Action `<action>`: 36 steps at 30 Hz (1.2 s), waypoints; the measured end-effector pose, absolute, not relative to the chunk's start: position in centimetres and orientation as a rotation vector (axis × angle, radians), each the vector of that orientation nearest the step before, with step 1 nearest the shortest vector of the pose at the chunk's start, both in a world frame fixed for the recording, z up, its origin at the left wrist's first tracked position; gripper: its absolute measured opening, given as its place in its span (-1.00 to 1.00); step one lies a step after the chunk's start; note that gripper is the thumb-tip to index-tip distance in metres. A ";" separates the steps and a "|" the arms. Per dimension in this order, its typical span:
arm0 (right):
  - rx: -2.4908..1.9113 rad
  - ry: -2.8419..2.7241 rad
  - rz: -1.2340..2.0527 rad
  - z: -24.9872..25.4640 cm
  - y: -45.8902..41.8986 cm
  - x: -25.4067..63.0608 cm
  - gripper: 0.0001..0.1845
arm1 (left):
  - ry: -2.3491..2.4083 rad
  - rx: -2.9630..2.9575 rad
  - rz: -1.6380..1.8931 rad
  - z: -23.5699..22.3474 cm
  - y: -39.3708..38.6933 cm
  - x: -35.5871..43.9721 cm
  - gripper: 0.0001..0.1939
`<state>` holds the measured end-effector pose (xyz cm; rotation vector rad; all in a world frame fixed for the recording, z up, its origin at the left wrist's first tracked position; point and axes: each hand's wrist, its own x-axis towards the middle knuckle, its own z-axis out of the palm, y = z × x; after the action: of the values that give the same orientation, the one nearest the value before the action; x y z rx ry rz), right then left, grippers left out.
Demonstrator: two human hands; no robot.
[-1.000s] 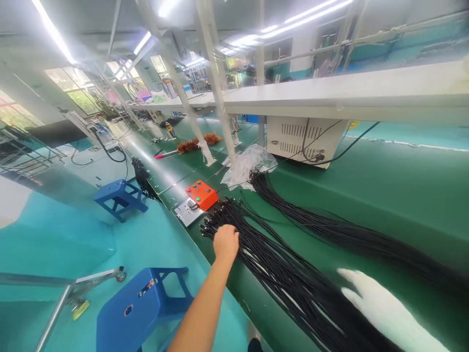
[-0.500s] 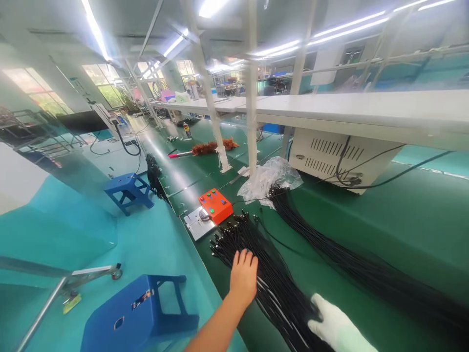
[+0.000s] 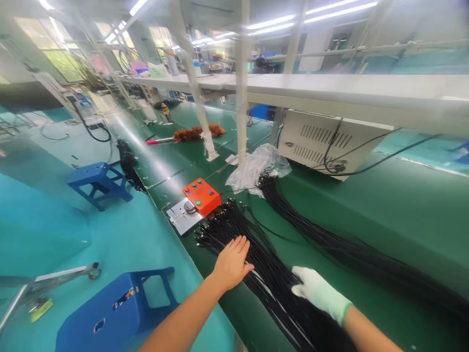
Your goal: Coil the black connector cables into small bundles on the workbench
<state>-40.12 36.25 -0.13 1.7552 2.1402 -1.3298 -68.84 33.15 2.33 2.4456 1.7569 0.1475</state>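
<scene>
A thick bundle of black cables [image 3: 273,276] lies on the green bench top, its connector ends fanned out toward the red box. My bare left hand [image 3: 232,261] rests flat on the bundle near those ends, fingers stretched out and thumb apart. Further down the same bundle is my right hand [image 3: 315,288], in a white glove. It touches the cables from the right side with thumb and fingers apart. A second bundle of black cables [image 3: 311,225] runs along the bench to the right, its far ends by a clear plastic bag [image 3: 256,168].
A red control box [image 3: 202,196] with green buttons sits beside a metal plate [image 3: 183,217] at the bench edge. Behind are a brown duster [image 3: 198,133], white posts and a beige metal cabinet [image 3: 322,144]. Blue stools [image 3: 110,313] stand on the floor at left.
My view has shifted, so the bench appears further left and higher. My left hand has turned, its thumb now spread out. The right hand has moved up the bundle, nearer to the left.
</scene>
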 end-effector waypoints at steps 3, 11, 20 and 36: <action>1.756 2.161 -1.304 0.5 37.1 -39.3 -0.63 | 1.680 2.492 0.152 1.5 31.6 -68.1 -0.28; 1.827 1.856 -1.083 2.9 31.9 -29.0 -0.70 | 1.362 2.683 0.308 0.1 34.8 -63.6 -0.34; 2.083 1.561 -0.735 5.1 20.9 -16.8 -0.67 | 1.382 2.805 0.189 -2.8 36.3 -63.5 -0.32; 2.127 1.604 -0.447 5.6 13.0 -5.8 -0.71 | 1.367 2.748 -0.010 2.7 35.5 -61.6 -0.50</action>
<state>-5.85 12.98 5.62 2.1269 1.6040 -0.4470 -61.65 35.50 2.66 2.7479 1.3665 -0.0105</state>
